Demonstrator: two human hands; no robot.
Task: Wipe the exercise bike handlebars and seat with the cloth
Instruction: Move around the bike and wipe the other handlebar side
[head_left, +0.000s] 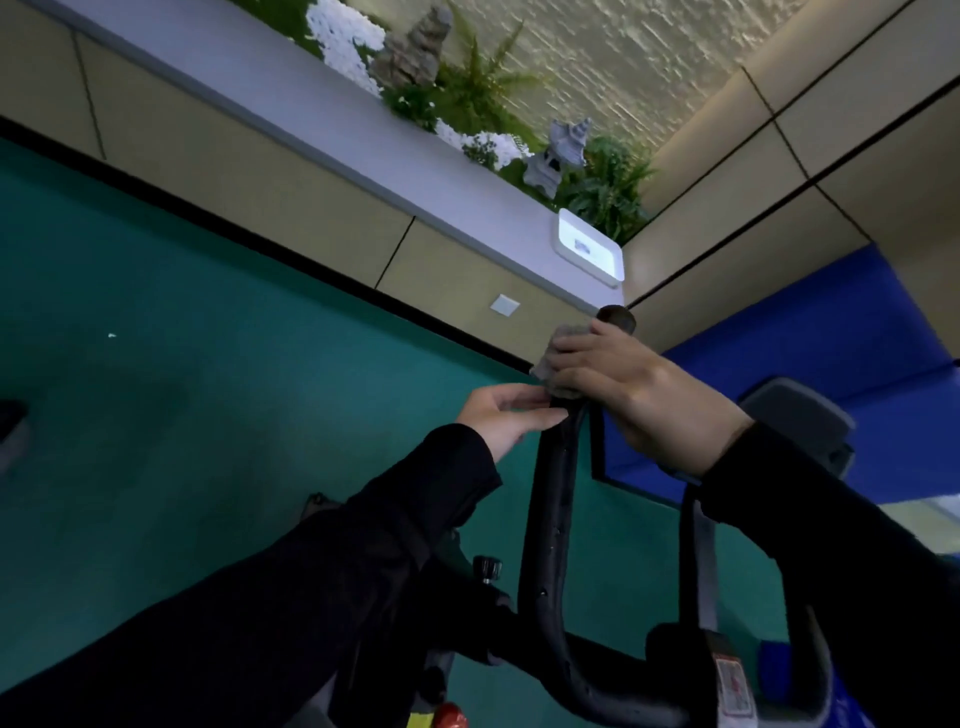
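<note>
right hand (618, 379): wrapped around the far end of the handlebar (550, 519), pressing the cloth (558, 353) onto it
cloth: grey, bunched under the right fingers, just below the bar's end cap (617, 318)
left hand (506, 418): fingers loosely extended, tips touching the bar just under the cloth, holding nothing
handlebar: black, curves from near centre up to far
seat: can't tell, not visible
floor (156, 389): green, left

We see an indoor gym: exercise bike (556, 545), teal floor (156, 364), blue wall padding (810, 364) (planter ledge (467, 104) behind).
</note>
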